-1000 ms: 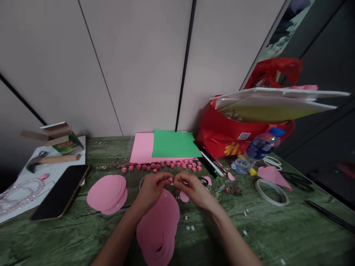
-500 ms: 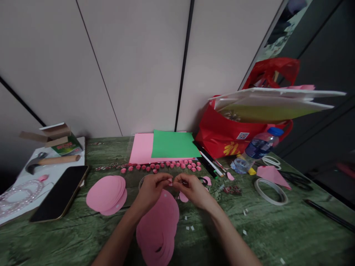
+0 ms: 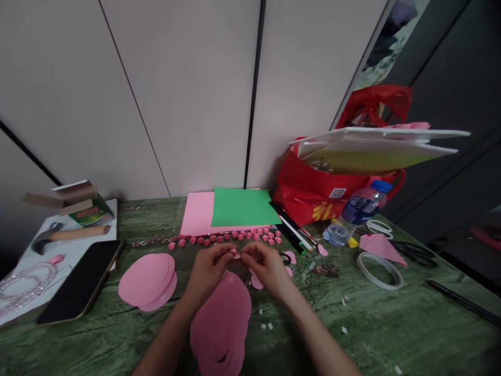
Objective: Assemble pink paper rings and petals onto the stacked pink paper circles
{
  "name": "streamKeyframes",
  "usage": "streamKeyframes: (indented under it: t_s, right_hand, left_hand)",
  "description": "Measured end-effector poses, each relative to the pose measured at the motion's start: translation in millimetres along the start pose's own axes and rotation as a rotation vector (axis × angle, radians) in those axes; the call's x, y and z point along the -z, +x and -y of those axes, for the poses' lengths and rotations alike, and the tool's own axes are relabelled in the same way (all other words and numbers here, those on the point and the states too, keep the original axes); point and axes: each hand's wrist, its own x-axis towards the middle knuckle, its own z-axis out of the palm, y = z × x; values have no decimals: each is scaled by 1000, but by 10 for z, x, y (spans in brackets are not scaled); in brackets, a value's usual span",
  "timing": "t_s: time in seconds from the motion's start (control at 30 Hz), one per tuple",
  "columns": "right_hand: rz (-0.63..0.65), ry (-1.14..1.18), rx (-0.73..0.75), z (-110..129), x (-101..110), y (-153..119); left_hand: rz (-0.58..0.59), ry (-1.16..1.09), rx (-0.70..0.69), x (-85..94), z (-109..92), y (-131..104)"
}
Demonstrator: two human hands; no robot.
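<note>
Small pink piece (image 3: 235, 254): nearer the wearer than the green sheet (image 3: 246, 208); pinched by left hand (image 3: 207, 267), right hand's (image 3: 269, 267) fingertips closed at its edge, grip unclear. Risks: creasing, if squeezed hard; uncurling, if released early. Obscured: piece's exact form; black loop (image 3: 288, 256), partly behind right hand.

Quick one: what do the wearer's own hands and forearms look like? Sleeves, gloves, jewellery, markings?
Left hand and right hand: both bare, no gloves. Left forearm and right forearm: uncovered as far as the frame shows, no sleeve in view. No watch, bracelet, cable or tattoo visible. Rings and nail detail: too small to tell.
</note>
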Motion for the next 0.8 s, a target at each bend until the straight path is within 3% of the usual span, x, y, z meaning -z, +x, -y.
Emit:
streamKeyframes:
  t_s: [0.13,0.23,0.37,0.6,0.8]
  right_hand:
    - [-35,-52,24,-1,-23,-14]
    - [-73,-63,27,-14,-31,-15]
    - [-60,47,-7,-22,-27,-1]
    - [21,367,-87,12,-28,9]
    - [-20,215,-27,16,-26,0]
  left_hand:
    - [-10,90,-29,-7,-18,-19]
    - [-20,292,-124,-25,-32,-38]
    - [-1,419,-192,-43,-53,-46]
    - [3,223,-106,-39,-42,-36]
    - [-26,-15,-13,-30,-76,-42]
